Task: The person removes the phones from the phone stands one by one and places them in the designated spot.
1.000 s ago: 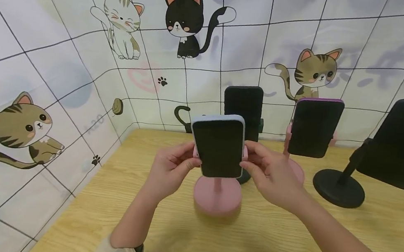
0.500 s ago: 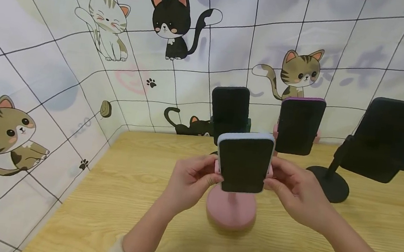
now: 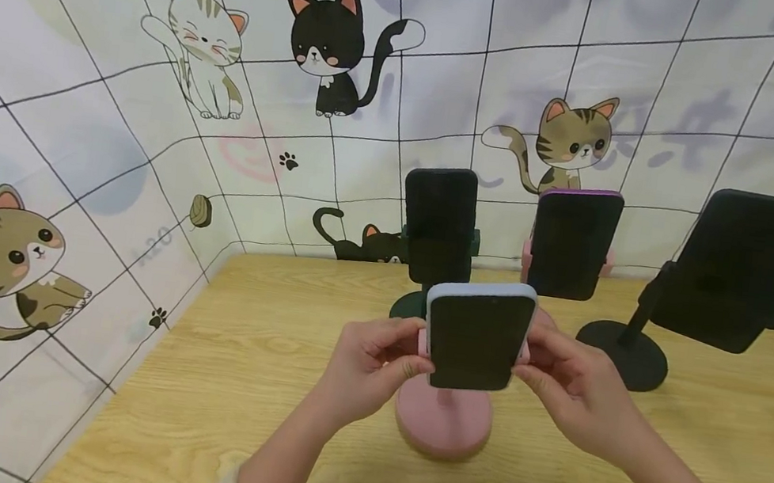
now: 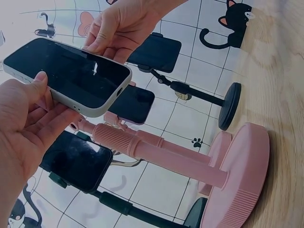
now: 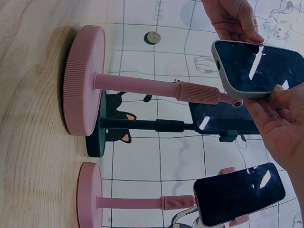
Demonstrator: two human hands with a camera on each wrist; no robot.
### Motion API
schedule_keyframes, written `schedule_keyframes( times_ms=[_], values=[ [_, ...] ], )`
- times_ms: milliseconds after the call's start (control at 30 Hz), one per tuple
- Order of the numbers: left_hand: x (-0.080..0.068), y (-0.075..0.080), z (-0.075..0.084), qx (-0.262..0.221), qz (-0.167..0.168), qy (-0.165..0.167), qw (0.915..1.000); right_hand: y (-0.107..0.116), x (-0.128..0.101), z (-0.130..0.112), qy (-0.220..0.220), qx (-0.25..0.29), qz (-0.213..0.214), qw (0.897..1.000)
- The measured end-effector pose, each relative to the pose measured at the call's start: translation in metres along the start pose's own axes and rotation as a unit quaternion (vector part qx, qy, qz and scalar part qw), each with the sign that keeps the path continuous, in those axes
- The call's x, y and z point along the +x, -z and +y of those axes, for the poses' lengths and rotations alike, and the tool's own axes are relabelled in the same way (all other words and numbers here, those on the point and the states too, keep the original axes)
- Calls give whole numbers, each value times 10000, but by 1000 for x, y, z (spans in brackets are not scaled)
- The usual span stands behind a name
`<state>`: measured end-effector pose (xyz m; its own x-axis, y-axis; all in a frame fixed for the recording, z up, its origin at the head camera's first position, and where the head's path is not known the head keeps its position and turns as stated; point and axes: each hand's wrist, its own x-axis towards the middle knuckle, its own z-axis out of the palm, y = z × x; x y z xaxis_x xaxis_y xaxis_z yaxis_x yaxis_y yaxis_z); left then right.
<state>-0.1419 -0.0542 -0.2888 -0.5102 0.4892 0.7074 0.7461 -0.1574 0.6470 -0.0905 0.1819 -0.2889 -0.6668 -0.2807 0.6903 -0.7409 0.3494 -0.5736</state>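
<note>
A smartphone (image 3: 479,340) in a pale case sits in the clamp of a pink phone stand (image 3: 445,423), its dark screen tilted back. My left hand (image 3: 369,367) pinches the clamp at the phone's left edge between thumb and fingers. On the opposite edge, my right hand (image 3: 578,391) grips in the same way. Both wrist views show the stand's ribbed collar (image 4: 114,139) and pole below the phone (image 5: 261,69). The fingertips behind the phone are partly hidden.
Behind stand a dark green stand with a black phone (image 3: 439,223), a pink stand with a purple-edged phone (image 3: 573,243), and a black stand with a tablet (image 3: 745,270). All are on a wooden table (image 3: 257,370) against a cat-patterned wall covering (image 3: 444,57).
The phone's top has tipped backward and its screen now faces more upward, both hands moving with it. The head view has shifted, so the stand appears further right and lower.
</note>
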Motion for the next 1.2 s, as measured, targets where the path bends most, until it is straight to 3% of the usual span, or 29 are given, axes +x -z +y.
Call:
schedule_keyframes(
  times_ms=[467, 767, 967, 1067, 1200],
  values=[
    [-9, 5, -2, -257, -163, 45, 9995, -9, -3, 5, 388, 1015, -112, 9940],
    [-8, 8, -6, -417, -362, 104, 9984, -10, -7, 3, 167, 751, -7, 9970],
    [-1, 15, -11, -128, -619, -220, 9978, -10, -10, -5, -154, 213, 63, 9996],
    [7, 20, -13, 56, -902, -352, 9953, -11, -7, -11, -43, 11, 168, 9998],
    [16, 25, -13, 329, -1483, -383, 9877, -19, 3, -27, 476, -663, 752, 9938]
  ],
)
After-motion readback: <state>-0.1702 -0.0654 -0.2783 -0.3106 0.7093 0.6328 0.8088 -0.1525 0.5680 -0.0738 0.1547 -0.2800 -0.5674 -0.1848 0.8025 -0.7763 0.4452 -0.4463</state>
